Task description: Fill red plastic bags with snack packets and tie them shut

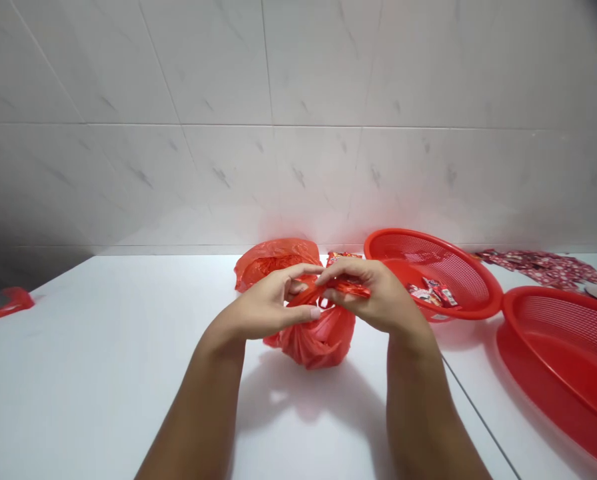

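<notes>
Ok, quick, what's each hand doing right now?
Left hand: closed, pinching the gathered top of the thin red plastic bag.
Right hand: closed, pinching the same bag.

1 red plastic bag (318,343), thin and creased, rests bulging on the white worktop (128,347). Its top is drawn into a narrow twisted strip (328,288), pinched between the left hand (271,300) and the right hand (373,293) just above the bag. A crumpled red plastic section (273,263) lies behind the hands; connection to the bag cannot be determined.
</notes>
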Available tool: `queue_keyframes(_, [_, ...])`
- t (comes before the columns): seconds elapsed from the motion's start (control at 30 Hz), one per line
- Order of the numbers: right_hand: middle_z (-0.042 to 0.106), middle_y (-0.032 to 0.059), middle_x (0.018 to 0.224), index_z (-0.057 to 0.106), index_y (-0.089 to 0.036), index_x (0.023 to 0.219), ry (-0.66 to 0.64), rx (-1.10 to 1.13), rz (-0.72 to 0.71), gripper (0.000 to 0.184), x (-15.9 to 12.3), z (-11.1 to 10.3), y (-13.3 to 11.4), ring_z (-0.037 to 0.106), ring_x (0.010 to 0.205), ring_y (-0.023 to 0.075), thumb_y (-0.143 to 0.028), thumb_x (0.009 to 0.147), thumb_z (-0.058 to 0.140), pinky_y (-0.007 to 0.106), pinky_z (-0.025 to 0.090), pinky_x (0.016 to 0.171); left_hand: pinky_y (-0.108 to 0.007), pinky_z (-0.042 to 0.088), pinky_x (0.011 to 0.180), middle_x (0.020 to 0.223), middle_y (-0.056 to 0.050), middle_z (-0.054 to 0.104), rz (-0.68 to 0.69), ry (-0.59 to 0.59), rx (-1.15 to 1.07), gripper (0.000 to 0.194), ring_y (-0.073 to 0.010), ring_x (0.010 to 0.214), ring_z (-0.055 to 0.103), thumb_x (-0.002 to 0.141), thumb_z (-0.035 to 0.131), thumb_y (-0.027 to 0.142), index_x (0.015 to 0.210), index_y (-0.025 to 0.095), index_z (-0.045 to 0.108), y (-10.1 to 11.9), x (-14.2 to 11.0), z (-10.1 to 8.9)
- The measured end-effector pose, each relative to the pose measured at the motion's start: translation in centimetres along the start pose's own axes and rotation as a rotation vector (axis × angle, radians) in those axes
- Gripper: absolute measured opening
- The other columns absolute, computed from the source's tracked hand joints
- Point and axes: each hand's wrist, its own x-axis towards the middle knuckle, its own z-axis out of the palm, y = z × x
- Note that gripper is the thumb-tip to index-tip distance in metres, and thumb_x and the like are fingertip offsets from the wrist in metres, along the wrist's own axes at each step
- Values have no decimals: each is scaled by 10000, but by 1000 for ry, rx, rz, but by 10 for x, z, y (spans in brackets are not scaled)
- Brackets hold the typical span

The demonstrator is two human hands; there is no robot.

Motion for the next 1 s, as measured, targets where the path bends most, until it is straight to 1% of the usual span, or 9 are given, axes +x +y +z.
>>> queue_keyframes(0.1, [756,11,933,772,-243,929,155,-201,-191,174,4,8,3,718,900,164,-84,897,710,306,581,815,-440,547,993,1015,-68,783,36,40,-109,597,-257,1047,725,979,675,498,1519,279,544,-2,0,-4])
queue_keyframes(0.2, [756,30,999,797,-253,974,242,-295,-339,150,7,18,3,725,943,168,-130,921,730,303,587,848,-427,537,1006,1090,-94,777,98,140,-195,472,-259,1088,699,1043,511,572,1313,242,714,0,0,-2])
queue_keyframes(0.33, [774,39,1023,832,-277,1042,273,-315,-345,159,11,25,6,737,926,165,-193,952,733,283,596,806,-387,561,918,998,-72,779,56,225,-33,416,-246,984,701,1011,554,544,989,207,798,8,-4,-1])
queue_keyframes(0.43, [785,15,838,845,-262,965,208,-346,-154,91,12,22,16,713,735,153,-316,936,778,270,564,703,-348,554,798,898,-39,783,-88,329,262,416,-240,896,707,951,589,590,900,235,800,8,-9,-8])
queue_keyframes(0.53, [698,4,617,787,-200,744,61,-422,155,306,10,9,28,643,567,138,-446,924,771,258,469,565,-309,530,719,908,-36,811,-264,374,449,369,-242,878,728,867,662,595,858,255,804,-6,-10,-24])
queue_keyframes(0.67, [663,1,590,693,-184,683,-144,-414,566,365,-4,-20,37,598,502,126,-462,916,731,248,404,493,-281,479,624,821,-42,816,-519,388,592,266,-235,790,725,780,696,481,663,251,762,-36,-10,-51])
queue_keyframes(0.73, [671,8,612,668,-183,680,-172,-413,687,361,-12,-35,37,579,502,120,-447,923,706,246,415,501,-278,440,578,781,-47,804,-561,365,622,258,-231,733,702,756,690,440,594,243,725,-43,-12,-59])
queue_keyframes(0.87, [707,30,732,646,-180,738,-80,-350,648,371,-15,-42,29,665,603,134,-465,976,635,230,451,533,-280,380,531,731,-28,741,-382,421,592,316,-185,614,605,842,642,482,654,231,673,-31,-11,-49])
queue_keyframes(1.0, [743,84,1049,672,-192,1005,-138,46,444,395,-5,-16,16,764,785,181,-566,1029,546,233,514,541,-288,487,699,845,-12,727,-9,455,390,327,-179,788,649,976,579,479,802,224,689,-1,-5,-16])
